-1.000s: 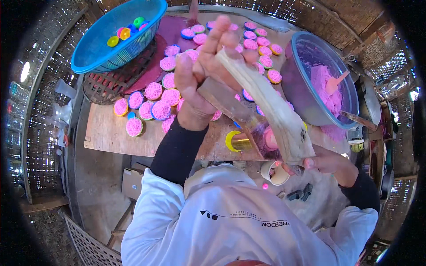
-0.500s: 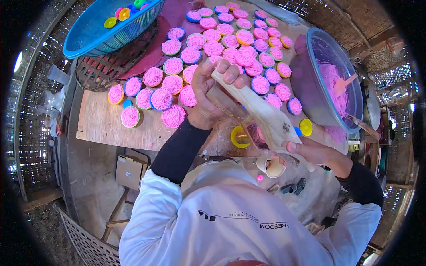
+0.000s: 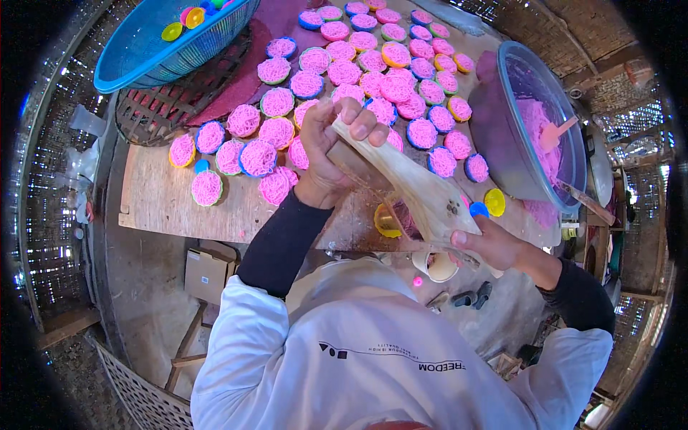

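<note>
My left hand (image 3: 322,154) is closed round the upper end of a wooden tool, a long pale piece (image 3: 408,179) over a darker board (image 3: 362,172). My right hand (image 3: 502,247) grips its lower, wider end, thumb on top. The tool slants down to the right over the table (image 3: 165,201). Partly hidden beneath it are a metal cylinder in a yellow ring (image 3: 387,226) and some pink paste. Many small coloured cups heaped with pink strands (image 3: 258,158) lie beyond my hands. An empty yellow cup (image 3: 494,202) is beside a blue one (image 3: 479,210), right of the tool.
A blue basket (image 3: 143,61) with small coloured cups rests on a dark woven tray (image 3: 143,118) at back left. A big tub (image 3: 505,143) of pink paste with a scoop (image 3: 552,135) is at right. Below the table are a white bucket (image 3: 437,269) and a cardboard box (image 3: 204,276).
Since a second ago my left hand has lowered slightly and its fingers have curled tighter round the tool's upper end. The whole view has also shifted, showing more filled cups.
</note>
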`<action>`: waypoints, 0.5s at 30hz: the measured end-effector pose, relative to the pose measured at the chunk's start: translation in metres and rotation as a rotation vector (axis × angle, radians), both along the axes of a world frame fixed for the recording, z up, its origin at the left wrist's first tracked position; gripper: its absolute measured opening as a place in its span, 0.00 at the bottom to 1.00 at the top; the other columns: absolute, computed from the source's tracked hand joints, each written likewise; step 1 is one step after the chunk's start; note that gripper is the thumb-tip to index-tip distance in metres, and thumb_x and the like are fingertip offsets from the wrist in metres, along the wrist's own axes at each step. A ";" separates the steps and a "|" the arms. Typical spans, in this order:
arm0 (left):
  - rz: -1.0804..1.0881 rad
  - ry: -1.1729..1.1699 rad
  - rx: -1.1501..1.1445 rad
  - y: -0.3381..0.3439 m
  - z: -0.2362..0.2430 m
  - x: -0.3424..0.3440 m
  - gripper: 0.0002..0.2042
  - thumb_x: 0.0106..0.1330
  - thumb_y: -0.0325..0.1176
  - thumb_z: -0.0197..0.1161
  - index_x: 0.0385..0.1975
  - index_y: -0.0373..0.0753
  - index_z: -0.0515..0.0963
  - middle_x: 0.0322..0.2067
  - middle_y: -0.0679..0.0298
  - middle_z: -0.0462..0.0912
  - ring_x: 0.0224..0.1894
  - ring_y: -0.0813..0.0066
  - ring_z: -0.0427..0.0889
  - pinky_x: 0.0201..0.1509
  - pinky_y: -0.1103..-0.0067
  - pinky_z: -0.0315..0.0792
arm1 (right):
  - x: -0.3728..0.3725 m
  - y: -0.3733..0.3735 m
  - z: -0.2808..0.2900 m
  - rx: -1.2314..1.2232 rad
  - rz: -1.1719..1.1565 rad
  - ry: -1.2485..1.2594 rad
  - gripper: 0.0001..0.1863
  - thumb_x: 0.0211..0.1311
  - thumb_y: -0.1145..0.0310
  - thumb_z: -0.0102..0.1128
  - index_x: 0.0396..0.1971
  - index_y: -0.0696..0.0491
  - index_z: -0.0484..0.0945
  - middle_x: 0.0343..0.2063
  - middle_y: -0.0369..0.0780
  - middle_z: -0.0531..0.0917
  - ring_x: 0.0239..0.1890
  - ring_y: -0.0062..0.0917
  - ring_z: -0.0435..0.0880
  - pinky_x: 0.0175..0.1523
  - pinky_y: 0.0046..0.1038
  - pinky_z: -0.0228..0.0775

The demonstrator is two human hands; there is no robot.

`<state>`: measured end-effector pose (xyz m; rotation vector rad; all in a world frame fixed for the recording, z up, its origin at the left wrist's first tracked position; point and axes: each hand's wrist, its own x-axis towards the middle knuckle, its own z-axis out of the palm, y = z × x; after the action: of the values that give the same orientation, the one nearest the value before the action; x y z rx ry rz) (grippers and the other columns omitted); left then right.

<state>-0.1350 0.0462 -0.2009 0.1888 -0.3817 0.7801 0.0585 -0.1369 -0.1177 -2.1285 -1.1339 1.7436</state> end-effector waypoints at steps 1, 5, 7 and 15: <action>0.018 0.025 -0.012 -0.002 0.000 0.000 0.15 0.62 0.46 0.42 0.21 0.44 0.67 0.19 0.68 0.67 0.31 0.66 0.69 0.39 0.73 0.65 | 0.001 -0.002 0.000 0.005 0.002 -0.003 0.47 0.52 0.44 0.56 0.58 0.65 0.48 0.52 0.45 0.68 0.54 0.27 0.65 0.58 0.29 0.57; 0.020 0.062 -0.055 -0.009 -0.004 0.005 0.15 0.63 0.46 0.42 0.20 0.44 0.66 0.19 0.68 0.67 0.30 0.67 0.69 0.37 0.73 0.65 | 0.011 -0.009 -0.002 0.040 0.001 -0.012 0.43 0.52 0.45 0.56 0.57 0.63 0.53 0.47 0.43 0.71 0.49 0.26 0.69 0.54 0.28 0.61; 0.001 0.047 -0.078 -0.011 -0.007 0.008 0.16 0.63 0.46 0.43 0.19 0.44 0.66 0.19 0.68 0.67 0.30 0.67 0.69 0.37 0.74 0.65 | 0.009 -0.008 0.003 0.014 -0.001 -0.010 0.39 0.52 0.46 0.56 0.53 0.62 0.59 0.41 0.42 0.74 0.43 0.24 0.73 0.48 0.26 0.64; -0.039 -0.067 0.010 0.002 -0.007 0.009 0.17 0.64 0.45 0.41 0.18 0.44 0.67 0.17 0.69 0.68 0.29 0.67 0.70 0.34 0.73 0.66 | -0.011 0.008 0.020 0.068 0.117 -0.148 0.28 0.53 0.46 0.56 0.38 0.59 0.72 0.22 0.36 0.76 0.24 0.18 0.74 0.28 0.21 0.66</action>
<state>-0.1259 0.0484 -0.2082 0.1645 -0.4519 0.7475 0.0476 -0.1292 -0.0976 -2.2224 -1.3605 1.5895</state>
